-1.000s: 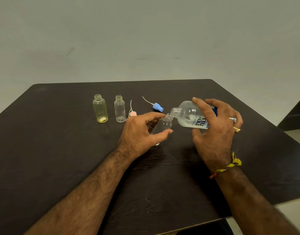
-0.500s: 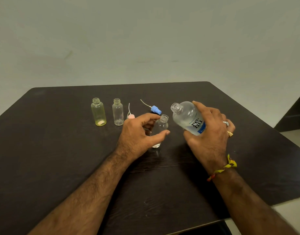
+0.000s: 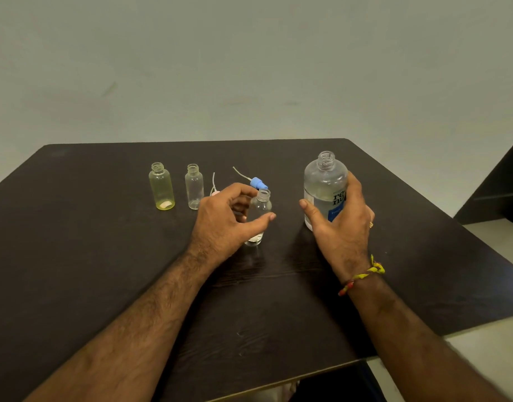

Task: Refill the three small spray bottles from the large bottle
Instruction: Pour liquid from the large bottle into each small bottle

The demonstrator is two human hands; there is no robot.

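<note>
Sprayer heads [image 3: 258, 182] behind left hand [image 3: 223, 220]

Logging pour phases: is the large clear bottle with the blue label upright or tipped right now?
Upright. The large clear bottle with the blue label stands with its uncapped neck pointing up, gripped by the right hand.
</note>
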